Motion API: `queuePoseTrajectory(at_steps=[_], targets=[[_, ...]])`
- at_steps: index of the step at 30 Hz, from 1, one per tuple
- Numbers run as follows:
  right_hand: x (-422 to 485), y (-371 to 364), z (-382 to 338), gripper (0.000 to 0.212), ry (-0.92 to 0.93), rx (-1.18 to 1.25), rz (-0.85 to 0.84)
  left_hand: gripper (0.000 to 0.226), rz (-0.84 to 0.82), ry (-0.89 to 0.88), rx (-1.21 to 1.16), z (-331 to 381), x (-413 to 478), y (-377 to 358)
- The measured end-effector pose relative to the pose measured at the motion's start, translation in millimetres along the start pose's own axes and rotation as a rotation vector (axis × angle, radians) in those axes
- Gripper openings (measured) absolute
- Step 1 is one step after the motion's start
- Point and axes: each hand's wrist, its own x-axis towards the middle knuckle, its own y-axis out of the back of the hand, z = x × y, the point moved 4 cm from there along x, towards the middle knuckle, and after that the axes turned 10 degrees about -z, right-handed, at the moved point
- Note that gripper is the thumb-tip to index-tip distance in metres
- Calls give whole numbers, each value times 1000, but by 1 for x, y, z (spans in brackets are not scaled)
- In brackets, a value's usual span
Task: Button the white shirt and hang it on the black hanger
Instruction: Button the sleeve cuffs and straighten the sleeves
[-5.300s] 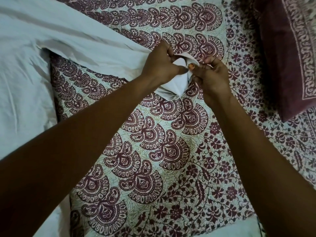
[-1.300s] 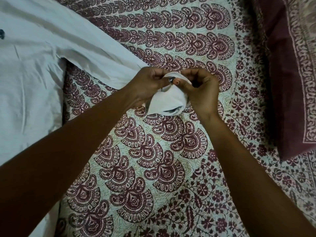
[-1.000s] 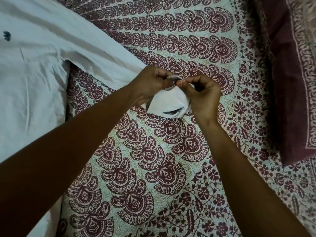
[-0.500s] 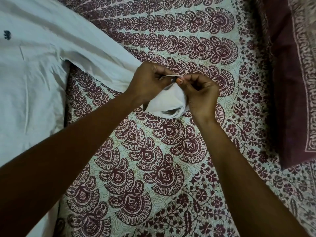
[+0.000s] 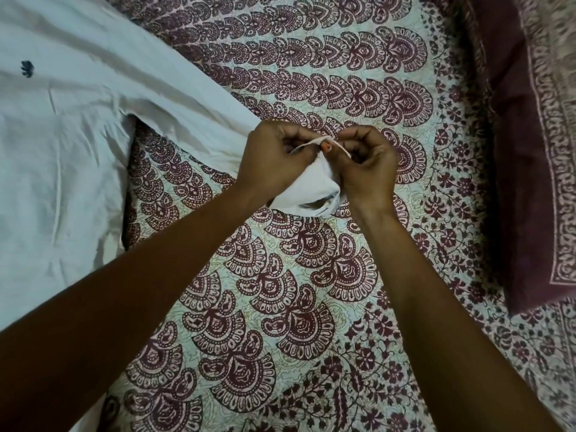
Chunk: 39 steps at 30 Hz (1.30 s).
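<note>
The white shirt (image 5: 62, 157) lies spread flat on the bed, filling the left side of the frame, with a small dark emblem (image 5: 27, 68) on its cloth near the upper left. Its sleeve (image 5: 187, 101) runs on a slant from the upper left down toward the middle of the frame, where it ends in the cuff (image 5: 311, 194). Both hands meet at this cuff, just above the centre of the picture. The left hand (image 5: 277, 163) comes in from the lower left, its fingers curled round the sleeve end and pinching the cuff's upper edge. The right hand (image 5: 364, 169) comes in from the lower right, fingers curled likewise, its thumb and fingertips pinching the same thin edge from the other side. The two hands are nearly touching, with the cuff's edge stretched between them, and the rest of the cuff bulges out below, between the wrists. No button or buttonhole can be made out in the pinch. Under everything lies a printed bedsheet (image 5: 280, 294) in maroon and cream, and a dark maroon pillow (image 5: 523, 157) lies along the right side of the frame, well apart from the hands.
</note>
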Motion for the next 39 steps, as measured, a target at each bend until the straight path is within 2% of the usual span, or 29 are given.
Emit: queuePoseTrajectory(at_steps=[3,6,8,10,12,16,21,30,35,39], targets=[[0,1,-1,32,37,-51,2,13,-29,134,-69,-3,3,-5],[-4,-1,-4,35,133,-190,-58,26,-182,413,-426,-20,9,-7],[-9,-4,-6,36,206,-270,-115,29,-302,500,-459,-33,11,-5],[-16,-7,-9,31,295,-373,-136,35,-362,496,-406,-40,14,-2],[-19,-7,-10,25,354,-390,-125,30,-390,498,-440,-40,14,-1],[-17,-2,-7,34,272,-195,-50,25,-454,462,-432,-38,17,-4],[-15,5,-2,31,187,1,18,24,-512,445,-393,-41,19,-6],[-20,9,-6,37,160,-24,21,22,-600,410,-288,-38,25,-6],[-24,10,-1,39,82,14,-15,20,-638,400,-202,-32,26,-6],[-27,16,4,42,86,87,73,20,-671,348,-61,-20,24,-8]])
